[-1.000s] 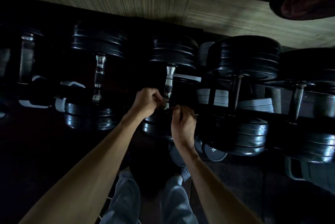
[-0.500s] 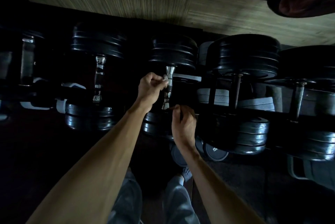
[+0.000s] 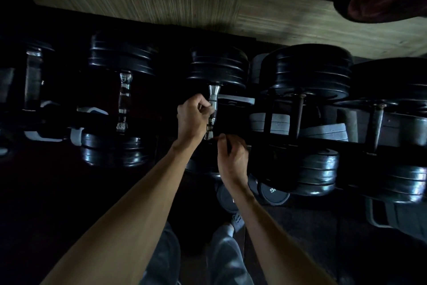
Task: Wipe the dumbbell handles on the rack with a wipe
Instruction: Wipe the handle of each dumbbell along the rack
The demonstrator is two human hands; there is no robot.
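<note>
A row of black dumbbells lies across a dark rack (image 3: 392, 146) in dim light. The middle dumbbell has a chrome handle (image 3: 213, 97) running away from me between black plates (image 3: 217, 67). My left hand (image 3: 191, 116) is curled against the left side of that handle near its far end; a wipe is too dark to make out in it. My right hand (image 3: 232, 157) is closed at the handle's near end, by the front plate, and what it holds is hidden.
A second chrome-handled dumbbell (image 3: 123, 102) lies to the left, and bigger ones with dull handles (image 3: 300, 111) to the right. A wooden floor (image 3: 184, 0) shows beyond the rack. Small round weights (image 3: 275, 192) sit on the floor near my feet.
My left hand has slid up the chrome handle from its near end to its far end. My right hand has stayed at the near end.
</note>
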